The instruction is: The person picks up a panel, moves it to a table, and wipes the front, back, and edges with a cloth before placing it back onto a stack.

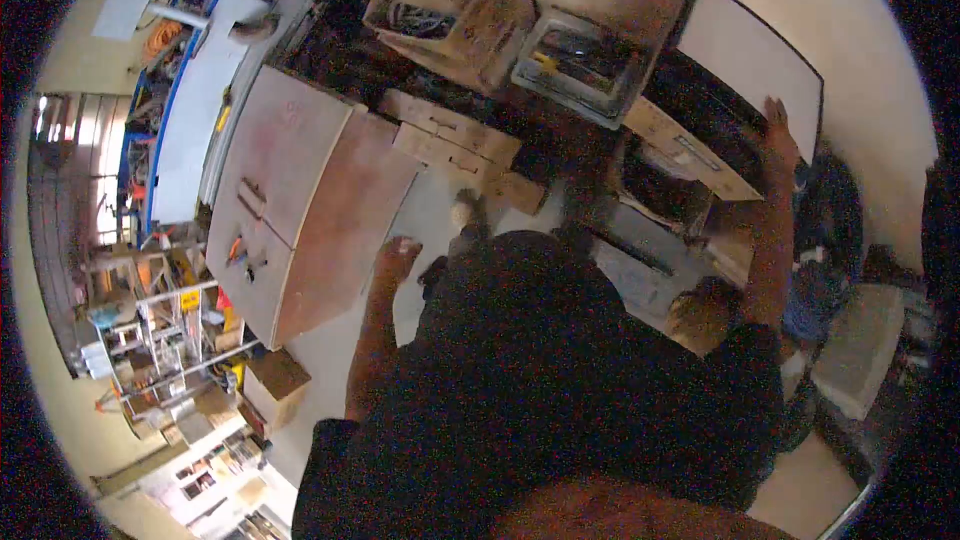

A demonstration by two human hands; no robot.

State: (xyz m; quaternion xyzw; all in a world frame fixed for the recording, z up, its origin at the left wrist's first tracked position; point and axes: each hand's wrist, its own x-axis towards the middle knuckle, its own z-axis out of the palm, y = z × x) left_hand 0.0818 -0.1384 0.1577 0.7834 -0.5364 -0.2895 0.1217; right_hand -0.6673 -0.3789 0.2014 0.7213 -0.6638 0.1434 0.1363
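My right hand (pixel 780 138) is stretched out to the right, its fingers lying along a white panel with a dark edge (pixel 745 45). Below that panel is a dark gap, then a light wooden board (pixel 690 148) with a pale label. My left hand (pixel 398 256) hangs near the side of a large worn wooden cabinet or bench (pixel 340 210). Its fingers are loosely bent and no object shows in them. Blur and low light hide finer detail of both hands.
Cardboard boxes (pixel 495 35) with dark parts and a clear plastic bin (pixel 575 65) stand ahead. Small wooden drawers (pixel 455 135) sit low in front. At left are a white-topped blue-edged table (pixel 205 105) and a cluttered metal rack (pixel 165 325). A padded light block (pixel 860 350) lies at right.
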